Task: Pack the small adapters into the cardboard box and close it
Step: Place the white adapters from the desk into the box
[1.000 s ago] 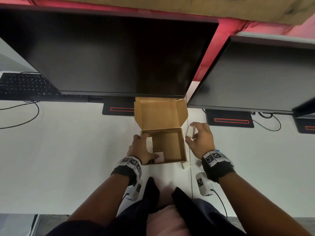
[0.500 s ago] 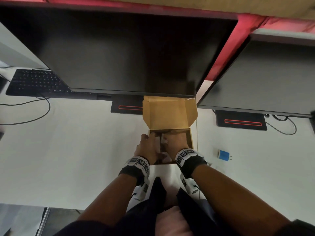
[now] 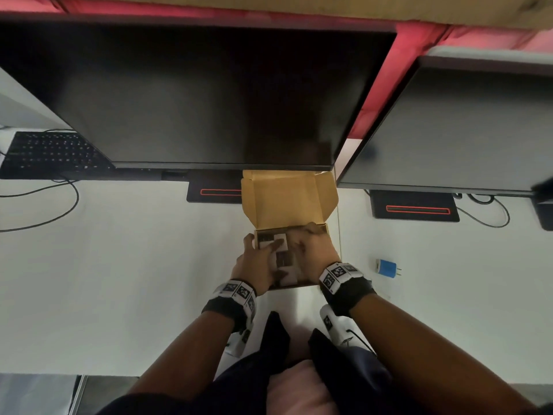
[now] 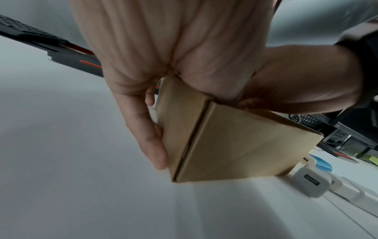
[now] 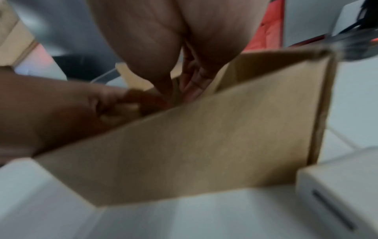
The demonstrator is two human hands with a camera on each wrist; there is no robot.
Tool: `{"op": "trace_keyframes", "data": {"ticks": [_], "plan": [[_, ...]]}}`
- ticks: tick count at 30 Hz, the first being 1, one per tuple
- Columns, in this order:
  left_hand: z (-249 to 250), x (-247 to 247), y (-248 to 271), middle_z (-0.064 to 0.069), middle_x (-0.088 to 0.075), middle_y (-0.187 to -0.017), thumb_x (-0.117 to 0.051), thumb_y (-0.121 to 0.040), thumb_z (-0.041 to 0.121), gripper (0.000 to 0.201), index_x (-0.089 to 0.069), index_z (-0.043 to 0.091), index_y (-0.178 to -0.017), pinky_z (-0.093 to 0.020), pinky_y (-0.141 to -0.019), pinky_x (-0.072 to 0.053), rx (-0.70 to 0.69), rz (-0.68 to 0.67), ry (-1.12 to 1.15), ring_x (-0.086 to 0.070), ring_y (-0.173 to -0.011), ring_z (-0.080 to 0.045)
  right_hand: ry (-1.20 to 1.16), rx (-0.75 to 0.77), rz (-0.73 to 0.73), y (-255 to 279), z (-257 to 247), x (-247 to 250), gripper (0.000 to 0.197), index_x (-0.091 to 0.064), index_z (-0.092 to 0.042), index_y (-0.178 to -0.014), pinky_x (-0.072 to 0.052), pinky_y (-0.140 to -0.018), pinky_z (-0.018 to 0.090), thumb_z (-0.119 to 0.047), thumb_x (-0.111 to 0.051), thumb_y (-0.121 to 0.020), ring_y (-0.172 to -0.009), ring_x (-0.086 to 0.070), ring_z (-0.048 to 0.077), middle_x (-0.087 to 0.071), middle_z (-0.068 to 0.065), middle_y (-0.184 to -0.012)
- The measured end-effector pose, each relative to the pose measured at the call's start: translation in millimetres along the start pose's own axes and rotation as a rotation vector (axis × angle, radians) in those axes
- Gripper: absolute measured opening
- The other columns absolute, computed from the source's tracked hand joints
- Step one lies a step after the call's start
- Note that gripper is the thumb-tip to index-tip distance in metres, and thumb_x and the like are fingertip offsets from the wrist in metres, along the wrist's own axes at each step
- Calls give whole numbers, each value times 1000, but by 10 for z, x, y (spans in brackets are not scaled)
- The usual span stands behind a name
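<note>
The cardboard box stands in front of me with its lid folded up and back. Several white adapters lie inside it. My left hand straddles the left wall: straight fingers rest on the outside and the thumb lies across the adapters. My right hand reaches into the right half, its fingers pointing down behind the wall, their tips hidden. On the table right of the box lie a blue adapter and a white adapter.
Two dark monitors hang over the back of the white table, the lid reaching the edge of one. Their stand bases sit behind the box. A black keyboard and cables lie at the far left.
My right hand, which held a white adapter beside the box, has moved into the box. My left thumb now lies over the adapters. The view has shifted, so the blue adapter shows.
</note>
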State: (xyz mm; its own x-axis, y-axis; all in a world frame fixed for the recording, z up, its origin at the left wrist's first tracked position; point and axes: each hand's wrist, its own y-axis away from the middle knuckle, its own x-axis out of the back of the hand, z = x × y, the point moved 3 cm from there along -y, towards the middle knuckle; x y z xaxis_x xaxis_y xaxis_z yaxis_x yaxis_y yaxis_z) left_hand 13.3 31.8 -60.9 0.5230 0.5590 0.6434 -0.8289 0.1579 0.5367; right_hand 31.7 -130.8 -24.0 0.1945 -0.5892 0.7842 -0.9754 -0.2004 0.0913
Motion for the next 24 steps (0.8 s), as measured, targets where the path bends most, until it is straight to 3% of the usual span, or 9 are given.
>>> {"op": "trace_keyframes", "data": {"ticks": [1, 4, 7, 9, 12, 15, 19, 21, 24], "plan": [[-7, 3, -4, -5, -34, -148, -78, -75, 50, 78, -32, 48, -138, -46, -97, -54, 3, -3, 28, -57, -118, -38, -3, 7, 69, 48, 39, 111, 19, -71, -24, -99, -43, -77, 25, -11, -62, -87, -82, -60, 23, -66, 12, -100], [-12, -16, -11, -2, -21, -154, -77, -77, 50, 76, -37, 53, -141, -46, -108, -46, -19, -30, -3, -51, -125, -41, 36, -132, 193, 234, 391, 389, 18, -72, -18, -105, -45, -74, 23, -15, -66, -89, -76, -60, 18, -66, 7, -97], [-17, -7, -12, -1, -19, -156, -77, -77, 51, 79, -40, 49, -146, -43, -112, -41, -5, -18, -31, -49, -130, -38, 99, -386, 109, 503, 862, 575, 20, -70, -19, -107, -45, -74, 24, -24, -69, -88, -79, -60, 13, -67, 3, -102], [-16, -11, -9, 0, -19, -157, -77, -77, 52, 80, -38, 50, -147, -42, -112, -41, 7, -19, -46, -49, -130, -37, 117, -479, 34, 726, 1101, 639, 24, -69, -21, -106, -43, -77, 24, -31, -73, -85, -83, -61, 13, -67, 1, -104], [-18, -9, -18, 0, -18, -158, -76, -75, 54, 83, -36, 52, -147, -42, -112, -40, 9, -24, -60, -48, -133, -36, 97, -471, -27, 1036, 1241, 654, 36, -70, -24, -105, -43, -78, 23, -39, -82, -76, -87, -62, 14, -63, -3, -102], [-14, -1, -15, -1, -19, -158, -77, -76, 53, 83, -36, 51, -148, -42, -112, -39, 5, -22, -66, -46, -135, -35, 82, -488, -95, 1222, 1287, 575, 50, -67, -27, -115, -45, -83, 24, -38, -86, -70, -97, -59, 13, -56, -9, -109], [-27, 13, -23, 0, -20, -157, -78, -75, 51, 83, -37, 51, -148, -41, -112, -39, 8, -18, -53, -45, -135, -33, 164, -490, -202, 1218, 1322, 404, 53, -64, -25, -122, -48, -93, 27, -31, -83, -73, -105, -60, 18, -62, -1, -117], [-41, 13, -29, 1, -20, -157, -78, -74, 52, 84, -36, 52, -147, -42, -112, -39, 13, -12, -50, -46, -135, -34, 162, -487, -156, 1163, 1288, 385, 48, -66, -23, -120, -49, -89, 25, -29, -81, -75, -99, -63, 18, -67, 1, -115], [-43, -6, -25, 1, -19, -158, -78, -75, 52, 84, -37, 52, -147, -42, -112, -40, 20, -17, -46, -47, -134, -34, 106, -444, 42, 1007, 1103, 490, 45, -67, -18, -117, -47, -79, 25, -29, -81, -75, -86, -60, 15, -69, 2, -104]]}}
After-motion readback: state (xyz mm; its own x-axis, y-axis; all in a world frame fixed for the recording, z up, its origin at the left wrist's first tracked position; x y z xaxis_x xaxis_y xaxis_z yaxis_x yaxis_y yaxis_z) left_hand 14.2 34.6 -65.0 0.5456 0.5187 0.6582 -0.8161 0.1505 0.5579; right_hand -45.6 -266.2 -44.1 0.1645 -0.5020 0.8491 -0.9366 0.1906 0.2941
